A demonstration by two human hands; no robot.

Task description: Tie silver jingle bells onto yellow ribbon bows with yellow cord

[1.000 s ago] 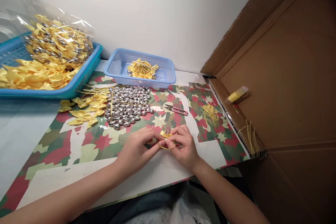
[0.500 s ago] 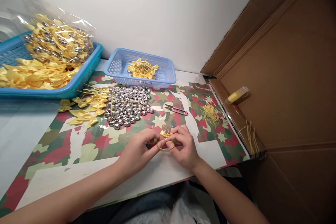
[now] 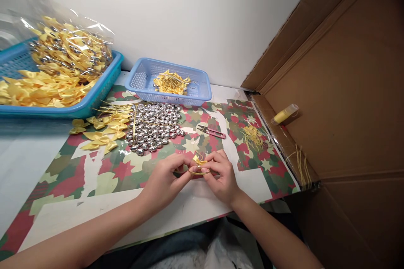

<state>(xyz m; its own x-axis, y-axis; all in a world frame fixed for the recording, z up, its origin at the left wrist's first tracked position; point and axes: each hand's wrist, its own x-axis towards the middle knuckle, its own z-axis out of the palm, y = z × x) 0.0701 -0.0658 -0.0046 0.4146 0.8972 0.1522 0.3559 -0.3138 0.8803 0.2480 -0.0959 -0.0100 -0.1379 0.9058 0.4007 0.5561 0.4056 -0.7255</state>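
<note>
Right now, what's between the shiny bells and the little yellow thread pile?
In the head view, pink snips lie on the patterned mat between the silver bells and the thread pile.

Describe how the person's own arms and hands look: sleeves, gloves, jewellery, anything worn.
Both arms are bare along the whole length in view, with no sleeves showing. The left hand and right hand wear no gloves. No rings, bracelets or watch can be seen on the fingers or wrists, and the fingernails look short and plain. No marks or bandages show on either arm.

Your left hand [image 3: 166, 178] and right hand [image 3: 221, 174] draw the gold cord loop [image 3: 198, 172] flatter and tighter than before, just under the yellow bow [image 3: 198, 160].
</note>
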